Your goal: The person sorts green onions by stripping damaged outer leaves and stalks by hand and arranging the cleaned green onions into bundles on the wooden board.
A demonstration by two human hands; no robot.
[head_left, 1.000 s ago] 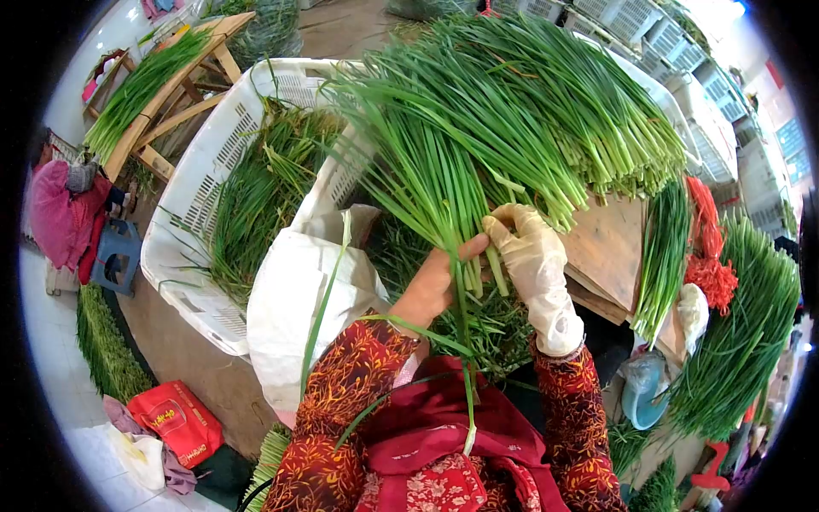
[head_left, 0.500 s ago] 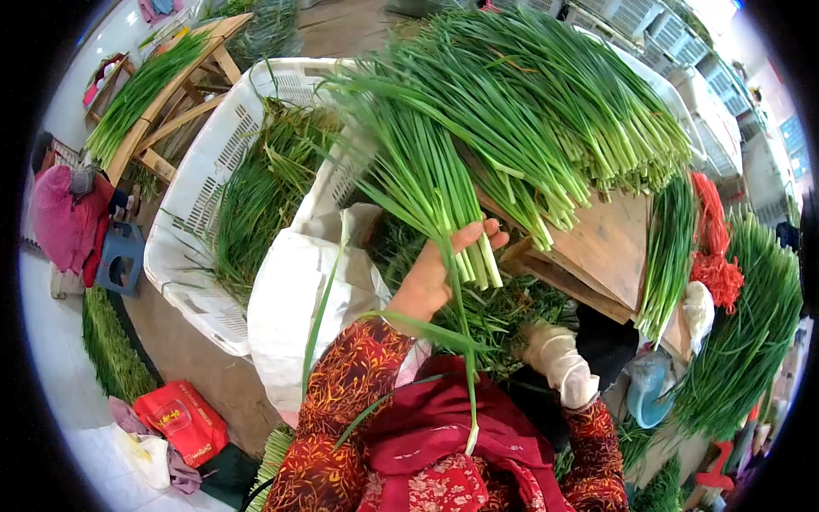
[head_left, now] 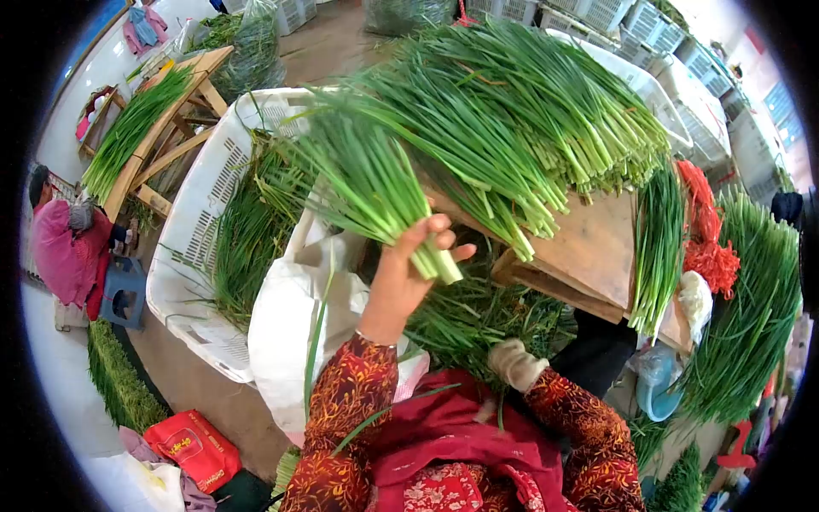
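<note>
My bare left hand [head_left: 401, 277] is closed around a small bunch of garlic chives [head_left: 375, 192], gripping it near the pale cut stem ends. The leaves fan out up and to the left, slightly blurred. My right hand [head_left: 516, 365], in a pale glove, is low by my lap with its fingers curled; whatever they may hold is hidden. Loose chive leaves [head_left: 469, 328] lie in a heap just beyond it. A large pile of garlic chives [head_left: 529, 111] rests on a wooden board [head_left: 589, 247] ahead of both hands.
A white plastic crate [head_left: 183, 299] with leaves stands on the left, beside a white sack [head_left: 286, 333]. Red strings [head_left: 704, 239] hang at the right, near more chives [head_left: 746, 316] and a blue plastic item [head_left: 657, 388]. Another person [head_left: 72, 247] sits at far left.
My left hand has drawn the bunch left and tilted it. A long loose leaf no longer hangs below that hand. My right hand has moved slightly left and down, closer to my lap.
</note>
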